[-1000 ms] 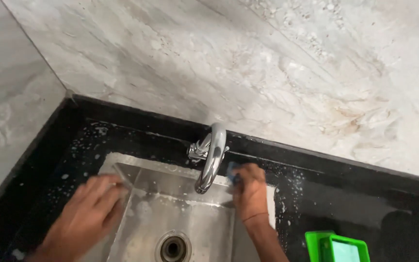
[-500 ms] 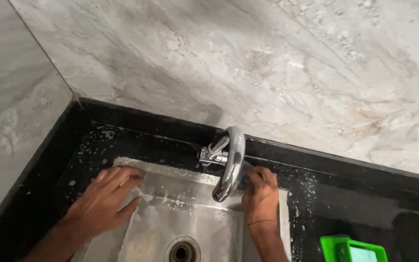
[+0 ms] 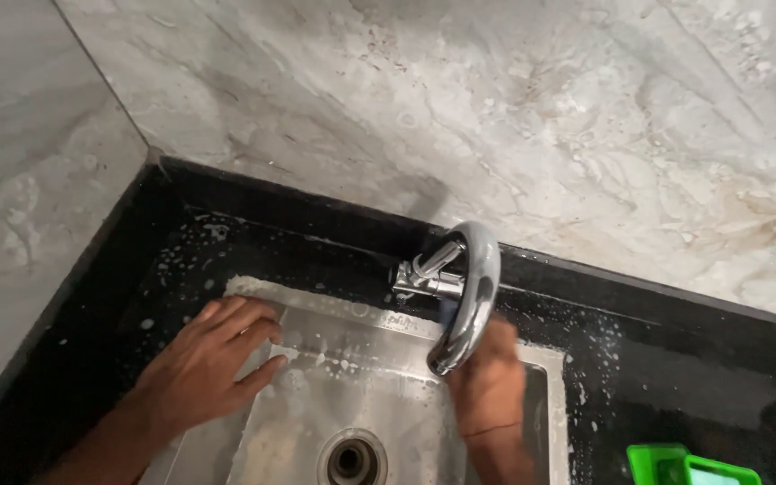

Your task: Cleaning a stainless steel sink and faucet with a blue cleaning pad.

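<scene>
The steel sink (image 3: 379, 395) is set into a black countertop (image 3: 675, 359) below a grey marbled wall (image 3: 514, 117), and it serves here as the reference point. The left hand (image 3: 213, 359) lies flat on the sink's left rim at the rear corner, fingers spread and extended toward the basin, palm down; it grasps nothing. The right hand (image 3: 489, 382) sits at the sink's rear right rim, directly under the spout of the curved chrome tap (image 3: 469, 292), which rises from the countertop just behind the sink and arches forward over the basin. The tap covers the fingertips of the right hand, so whether that hand presses something against the rim or merely rests there cannot be told; a dark bluish patch shows just behind the fingers, possibly a scrub pad, but it is too obscured to confirm. White soap foam (image 3: 334, 359) is spread along the rear inner wall of the sink and speckles the countertop on both sides. The round drain (image 3: 352, 460) sits at the basin's centre, near the lower frame edge. A bright green container (image 3: 689, 467) stands on the countertop well to the right of the sink.
</scene>
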